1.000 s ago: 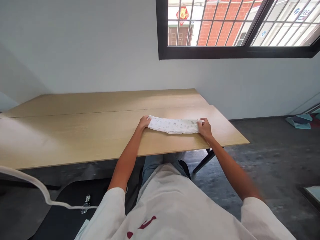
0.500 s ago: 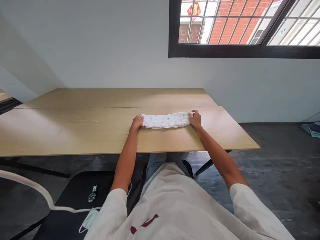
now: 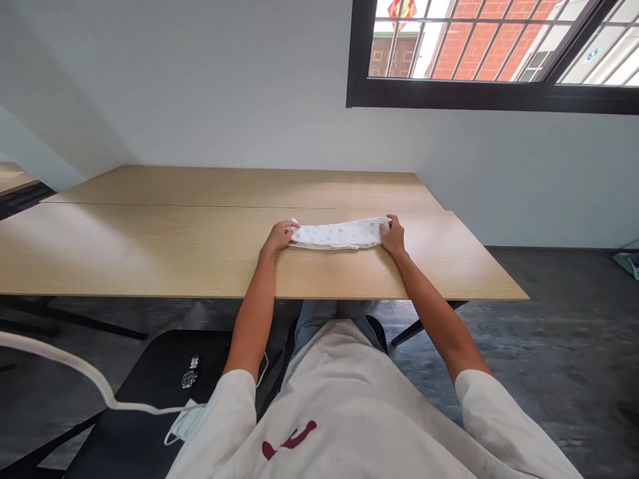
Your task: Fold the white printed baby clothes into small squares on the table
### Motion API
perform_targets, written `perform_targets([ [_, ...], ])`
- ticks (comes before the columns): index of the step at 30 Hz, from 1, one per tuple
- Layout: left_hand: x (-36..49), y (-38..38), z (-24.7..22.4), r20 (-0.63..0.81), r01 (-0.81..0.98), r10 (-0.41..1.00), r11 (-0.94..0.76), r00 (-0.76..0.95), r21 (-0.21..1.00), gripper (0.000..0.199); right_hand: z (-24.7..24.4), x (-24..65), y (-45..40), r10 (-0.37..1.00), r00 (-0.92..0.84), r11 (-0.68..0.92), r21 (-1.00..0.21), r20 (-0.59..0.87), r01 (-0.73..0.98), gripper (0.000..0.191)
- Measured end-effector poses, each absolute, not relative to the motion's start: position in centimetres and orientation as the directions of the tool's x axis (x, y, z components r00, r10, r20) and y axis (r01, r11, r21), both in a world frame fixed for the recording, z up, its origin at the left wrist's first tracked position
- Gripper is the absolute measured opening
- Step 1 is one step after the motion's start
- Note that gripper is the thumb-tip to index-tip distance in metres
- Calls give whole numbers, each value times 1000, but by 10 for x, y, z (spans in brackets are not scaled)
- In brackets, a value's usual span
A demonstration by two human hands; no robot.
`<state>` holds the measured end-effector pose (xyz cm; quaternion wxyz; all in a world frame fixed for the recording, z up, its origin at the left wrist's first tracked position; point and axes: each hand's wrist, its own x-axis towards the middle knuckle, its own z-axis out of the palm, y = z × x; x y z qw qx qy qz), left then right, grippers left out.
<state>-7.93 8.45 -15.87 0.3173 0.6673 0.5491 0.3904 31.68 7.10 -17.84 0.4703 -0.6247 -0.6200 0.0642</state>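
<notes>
A white cloth with a small printed pattern lies folded into a long flat strip near the middle of the table's front half. At its left end is my left hand, thumb and fingers closed around the edge. My right hand grips the opposite end, fingertips over the far corner and thumb on the near side. The strip stretches between both hands, resting on or just over the wood. I cannot make out its layers or what kind of cloth article it is.
The pale wooden table ends at a front edge close to my lap. On a black chair to my left lie a wristwatch and a face mask. A white cable crosses above the chair. A barred window is ahead.
The left hand's fingers have shifted at the cloth's left end, where a corner now sticks up. The strip looks slightly shorter. My view has tilted and turned a little.
</notes>
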Motion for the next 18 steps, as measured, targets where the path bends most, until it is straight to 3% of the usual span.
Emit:
perform_targets([
  [5,-84,80,-155,96,534,984,-164,152,830,62,-183,322,76,837,219,196,-650,501,735,57],
  [10,-94,79,-156,146,563,960,-258,237,785,83,-188,326,80,811,224,230,-647,540,727,49],
  [14,-94,84,-158,196,650,951,-307,240,695,87,-188,325,79,802,225,231,-634,554,738,34],
  [18,-93,87,-157,249,781,939,-337,238,525,79,-186,322,77,823,242,164,-622,515,766,34],
])
